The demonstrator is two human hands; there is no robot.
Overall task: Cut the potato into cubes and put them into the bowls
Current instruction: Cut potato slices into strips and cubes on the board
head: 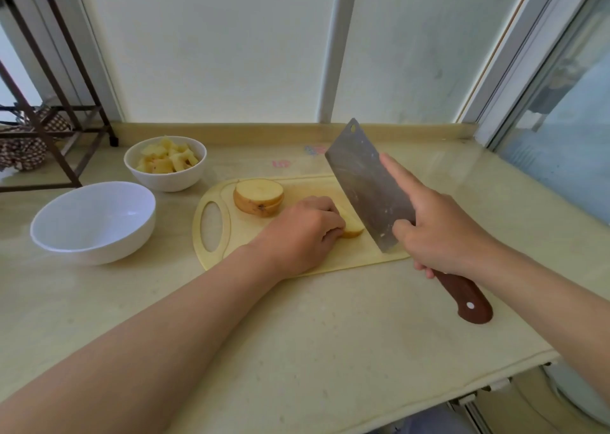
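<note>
1. Fingers of the left hand are curled down over a potato piece, which is pinned to the cutting board; its cut end shows just past the fingertips
2. Fingers of the right hand are wrapped round the brown handle of the cleaver, with the index finger laid straight along the blade's flat
3. Blade is held tilted, just right of the left fingertips; contact with the piece cannot be told
4. Potato slices are stacked just beyond the left knuckles
5. Bowl of potato cubes is set farther beyond and left of those fingers; second white bowl stands well left of them on the counter
</note>
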